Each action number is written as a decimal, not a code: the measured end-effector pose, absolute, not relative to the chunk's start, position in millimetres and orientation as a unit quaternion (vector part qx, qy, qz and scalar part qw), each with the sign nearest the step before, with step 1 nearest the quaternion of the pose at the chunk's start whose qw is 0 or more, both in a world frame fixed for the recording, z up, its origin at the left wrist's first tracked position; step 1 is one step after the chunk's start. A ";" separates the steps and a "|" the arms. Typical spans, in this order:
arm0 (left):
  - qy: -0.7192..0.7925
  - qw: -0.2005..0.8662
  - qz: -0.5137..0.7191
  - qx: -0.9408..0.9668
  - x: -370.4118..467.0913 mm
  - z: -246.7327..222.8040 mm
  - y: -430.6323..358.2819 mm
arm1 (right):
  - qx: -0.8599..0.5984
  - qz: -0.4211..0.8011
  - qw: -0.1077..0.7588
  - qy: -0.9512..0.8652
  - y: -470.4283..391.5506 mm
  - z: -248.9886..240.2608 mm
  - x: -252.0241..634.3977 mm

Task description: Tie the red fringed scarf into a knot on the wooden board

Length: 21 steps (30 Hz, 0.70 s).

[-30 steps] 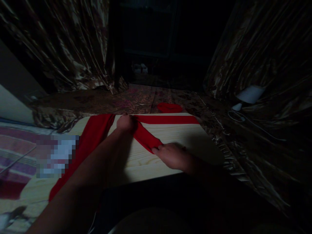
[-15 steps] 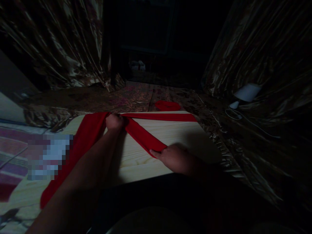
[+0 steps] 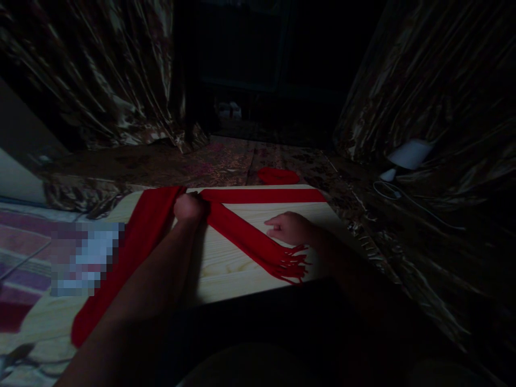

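Observation:
A long red scarf (image 3: 245, 234) lies on a light wooden table (image 3: 226, 277). One wide length runs down the left side, a strip lies along the far edge, and a fringed end slants toward the front right. My left hand (image 3: 189, 207) is closed on the scarf near the far edge, where its lengths meet; its fingertips are hidden. Just above the fringed end, my right hand (image 3: 292, 228) is apart from the cloth, index finger and thumb extended and separated, with nothing between them.
A folded red cloth (image 3: 278, 175) lies beyond the table's far edge. To the right, a small white lamp (image 3: 410, 153) with a cord rests on patterned fabric. Curtains (image 3: 133, 70) hang at both sides. A blurred-out item (image 3: 91, 260) is at the left edge.
My right hand has let go of the scarf's end and moved up and slightly right. The fringe now shows, spread on the table. My left hand stays in place on the scarf.

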State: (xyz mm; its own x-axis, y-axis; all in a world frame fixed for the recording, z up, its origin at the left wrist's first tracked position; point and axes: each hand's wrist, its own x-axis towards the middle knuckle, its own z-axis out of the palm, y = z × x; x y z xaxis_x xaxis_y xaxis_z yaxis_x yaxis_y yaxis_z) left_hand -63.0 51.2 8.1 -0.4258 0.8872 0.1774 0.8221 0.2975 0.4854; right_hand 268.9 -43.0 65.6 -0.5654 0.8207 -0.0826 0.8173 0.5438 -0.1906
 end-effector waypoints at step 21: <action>0.813 0.093 0.218 0.531 -62.4 7.4 53.1 | -0.662 -0.019 0.009 -0.749 49.8 4.2 326.5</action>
State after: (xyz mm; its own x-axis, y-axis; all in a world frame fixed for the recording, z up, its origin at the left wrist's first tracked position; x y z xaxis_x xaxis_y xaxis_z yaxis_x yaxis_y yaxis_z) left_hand -62.4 53.1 7.4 -0.4180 0.9049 0.0802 0.8237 0.3404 0.4535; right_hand 326.5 49.8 4.2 -0.1239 0.9916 0.0385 0.9922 0.1233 0.0170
